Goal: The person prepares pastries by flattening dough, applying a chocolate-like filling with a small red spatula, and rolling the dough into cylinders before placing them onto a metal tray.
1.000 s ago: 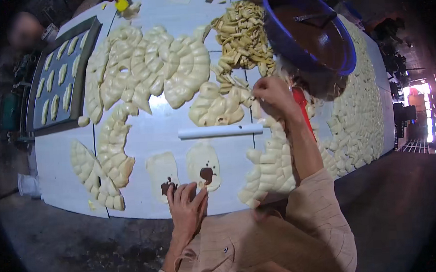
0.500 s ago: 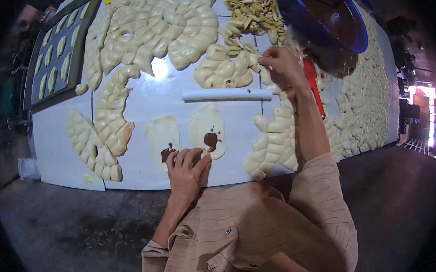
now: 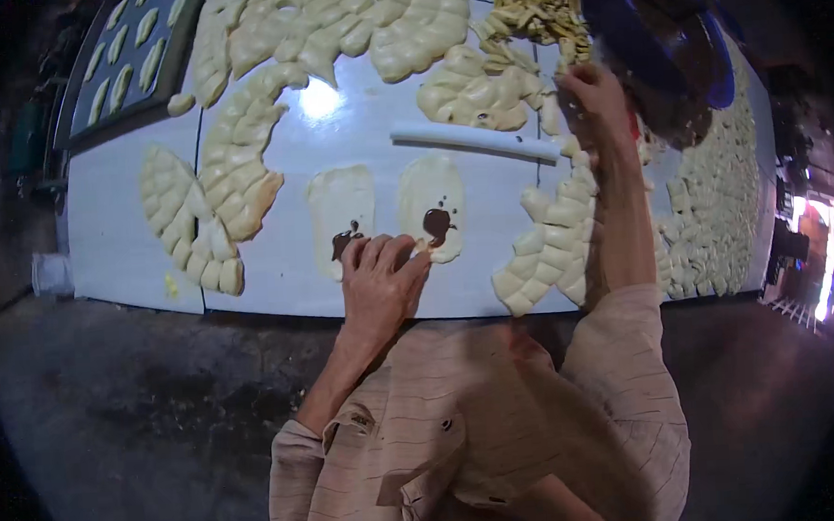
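Observation:
Two flattened dough pieces lie side by side on the table, each with dark brown sauce on it: the left dough piece (image 3: 338, 194) and the right dough piece (image 3: 432, 186). My left hand (image 3: 377, 280) rests at their near ends, fingers curled and closed; a small pale bit by the thumb and forefinger is too small to name. My right hand (image 3: 599, 100) reaches far right, fingertips pinched together beside the near edge of a pile of sliced banana pieces (image 3: 541, 9). Whatever that pinch holds is hidden. Between the hands, a white rolling pin (image 3: 475, 142) lies beyond the right dough piece.
Portioned dough masses (image 3: 329, 24) spread along the far side, with more dough strips (image 3: 242, 156) at left and dough pieces (image 3: 557, 239) near my right forearm. A dark tray (image 3: 133, 63) with shaped dough stands far left. A blue basin (image 3: 718, 65) sits far right.
The view has tilted, so the table appears higher and farther right. My right hand has moved slightly closer to the banana pile. My left hand stays beside the two dough pieces.

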